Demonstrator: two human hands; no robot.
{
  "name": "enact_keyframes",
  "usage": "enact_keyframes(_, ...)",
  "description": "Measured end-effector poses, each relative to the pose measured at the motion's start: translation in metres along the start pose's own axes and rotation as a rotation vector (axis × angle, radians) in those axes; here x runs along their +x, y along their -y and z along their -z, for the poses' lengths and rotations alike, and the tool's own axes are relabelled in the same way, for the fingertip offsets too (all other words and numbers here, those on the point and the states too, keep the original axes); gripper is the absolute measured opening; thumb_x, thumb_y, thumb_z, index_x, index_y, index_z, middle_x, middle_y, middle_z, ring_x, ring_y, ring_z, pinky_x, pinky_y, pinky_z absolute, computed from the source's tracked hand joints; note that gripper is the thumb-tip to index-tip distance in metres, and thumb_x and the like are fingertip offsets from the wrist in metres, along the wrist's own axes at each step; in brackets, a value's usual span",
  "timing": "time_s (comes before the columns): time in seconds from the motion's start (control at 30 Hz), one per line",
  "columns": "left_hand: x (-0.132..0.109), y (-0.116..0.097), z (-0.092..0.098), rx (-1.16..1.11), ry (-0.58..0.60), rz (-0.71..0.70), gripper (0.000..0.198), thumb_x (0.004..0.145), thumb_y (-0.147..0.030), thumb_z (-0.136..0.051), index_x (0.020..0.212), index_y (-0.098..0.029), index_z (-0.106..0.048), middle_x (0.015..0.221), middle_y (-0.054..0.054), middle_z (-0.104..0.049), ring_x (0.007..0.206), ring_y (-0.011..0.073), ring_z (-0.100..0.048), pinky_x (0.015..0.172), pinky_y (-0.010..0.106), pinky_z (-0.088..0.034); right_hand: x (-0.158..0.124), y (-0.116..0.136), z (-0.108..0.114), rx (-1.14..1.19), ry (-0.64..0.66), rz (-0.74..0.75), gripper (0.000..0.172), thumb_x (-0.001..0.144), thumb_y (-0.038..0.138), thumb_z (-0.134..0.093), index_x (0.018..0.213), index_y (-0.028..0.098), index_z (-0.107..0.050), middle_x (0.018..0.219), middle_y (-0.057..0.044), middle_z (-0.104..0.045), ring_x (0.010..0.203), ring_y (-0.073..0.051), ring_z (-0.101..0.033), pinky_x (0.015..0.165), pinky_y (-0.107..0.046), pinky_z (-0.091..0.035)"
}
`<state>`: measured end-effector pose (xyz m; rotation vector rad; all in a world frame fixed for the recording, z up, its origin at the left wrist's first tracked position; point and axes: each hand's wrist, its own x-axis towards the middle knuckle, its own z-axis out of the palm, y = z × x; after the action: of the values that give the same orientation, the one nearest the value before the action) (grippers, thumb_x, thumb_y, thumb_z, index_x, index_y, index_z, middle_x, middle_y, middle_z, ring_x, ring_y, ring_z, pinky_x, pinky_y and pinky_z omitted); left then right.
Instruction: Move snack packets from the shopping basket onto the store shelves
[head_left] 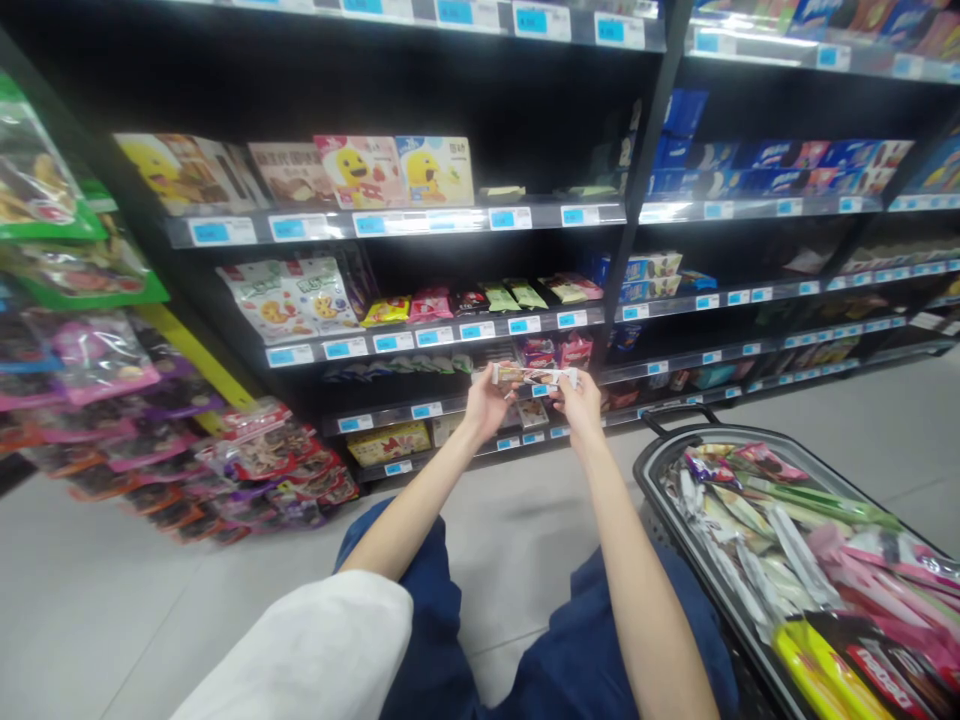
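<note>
A narrow snack packet (534, 376), whitish with brown and red print, is stretched level between my two hands in front of the lower shelves. My left hand (489, 405) pinches its left end. The right end is gripped by my right hand (580, 402), thumb and fingers closed on it. Just behind the packet, pink-red packets (556, 352) stand on a low shelf. Small yellow, pink and green packets (431, 305) lie on the shelf above. The packet's fine print is too blurred to read.
At my right stands a shopping basket (651, 458) heaped with wrapped snacks. Hanging bags of snacks (277, 465) crowd the left side. Shelving with price tags (450, 222) runs across the front, carrying boxes with yellow cartoon faces (358, 172). Grey tiled floor (517, 530) lies below my hands.
</note>
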<state>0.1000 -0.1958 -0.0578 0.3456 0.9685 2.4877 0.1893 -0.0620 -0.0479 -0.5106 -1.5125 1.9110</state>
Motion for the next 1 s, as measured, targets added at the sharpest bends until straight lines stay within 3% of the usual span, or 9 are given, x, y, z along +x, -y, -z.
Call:
enact_keyframes(0.27, -0.0016, -0.0019, -0.0034, -0.001, -0.048, -0.032, 0.022, 0.080, -0.036, -0.074, 0.090, -0.017, -0.070, 0.089, 0.005, -0.071, 0.059, 0.0080, -0.057, 0.050, 0.022, -0.036, 0.0016, 0.0011, 0.0025, 0.029, -0.010, -0.009, 0.036, 0.074, 0.043, -0.071, 0.101, 0.020, -0.062, 0.084, -0.001, -0.072, 0.068, -0.014, -0.068, 0.050, -0.019, -0.047)
enact_keyframes(1.0, -0.0057, -0.0013, -0.0067, -0.031, -0.043, -0.059, 0.020, 0.079, -0.033, -0.080, 0.083, -0.017, -0.067, 0.084, 0.001, -0.069, 0.053, 0.0042, -0.049, 0.047, 0.019, -0.034, -0.0015, 0.0053, 0.0027, 0.019, 0.023, -0.009, 0.037, 0.074, 0.044, -0.071, 0.100, 0.020, -0.061, 0.083, 0.000, -0.071, 0.065, -0.013, -0.068, 0.050, -0.018, -0.045)
